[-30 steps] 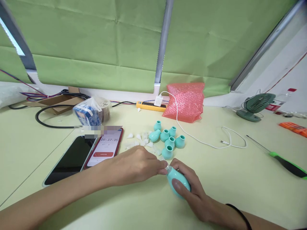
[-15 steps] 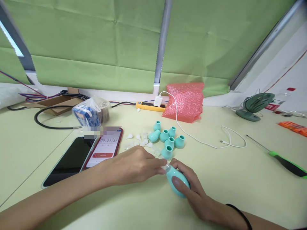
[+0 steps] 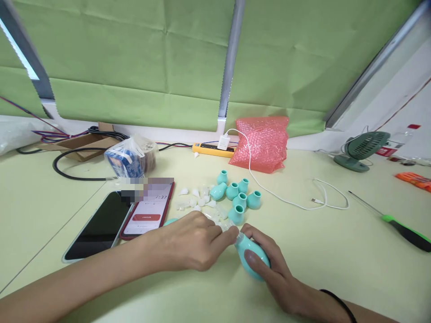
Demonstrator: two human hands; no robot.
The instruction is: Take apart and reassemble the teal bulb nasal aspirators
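My right hand (image 3: 274,273) is wrapped round a teal squeeze bulb (image 3: 249,258), which tilts with its neck up and to the left. At that neck sits a clear plastic tip (image 3: 240,237), pinched by the fingers of my left hand (image 3: 198,242). The fingertips hide part of it. Just beyond my hands are several more teal bulbs (image 3: 238,216) with open necks, most upright and one on its side. Left of them lie small white cone-shaped pieces (image 3: 211,203) and clear plastic pieces (image 3: 183,205). A teal edge (image 3: 171,221) shows behind my left wrist.
Two phones, one with a dark screen (image 3: 99,226) and one lit (image 3: 148,211), lie at the left. A bagged blue package (image 3: 126,159), yellow power strip (image 3: 212,150) and pink bubble-wrap pouch (image 3: 261,146) stand behind. Rightward are a white cable (image 3: 286,199), screwdriver (image 3: 400,229) and green fan (image 3: 365,150).
My left hand has rolled over, its fingers curling more tightly at the bulb's neck. The right hand keeps its hold. The whole view has shifted slightly.
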